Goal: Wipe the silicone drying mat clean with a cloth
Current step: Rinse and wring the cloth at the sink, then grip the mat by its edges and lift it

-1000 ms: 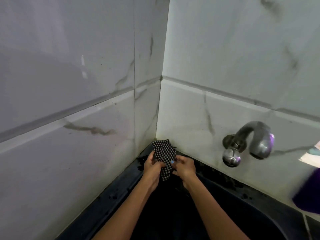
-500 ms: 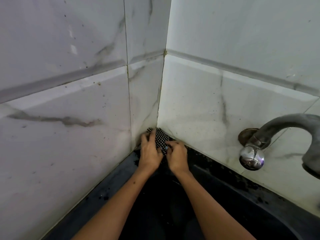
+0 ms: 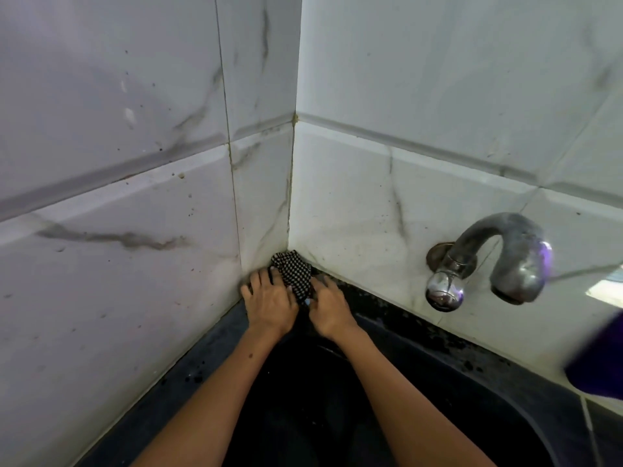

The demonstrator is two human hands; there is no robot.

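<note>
A black-and-white checked cloth point(image 3: 294, 272) lies bunched in the far corner of the dark ledge where the two tiled walls meet. My left hand point(image 3: 269, 306) rests on its left side with the fingers spread flat against the ledge and the wall foot. My right hand point(image 3: 328, 308) lies on its right side, fingers curled at the cloth's lower edge. No silicone drying mat is visible in the head view.
A dark sink basin point(image 3: 337, 416) lies below my forearms, with a speckled black rim point(image 3: 438, 335) along the right wall. A metal tap point(image 3: 485, 257) juts from the right wall. A purple object point(image 3: 600, 362) sits at the right edge.
The cloth went from held up between both hands to lying pushed down into the wall corner. Both hands moved forward and down with it.
</note>
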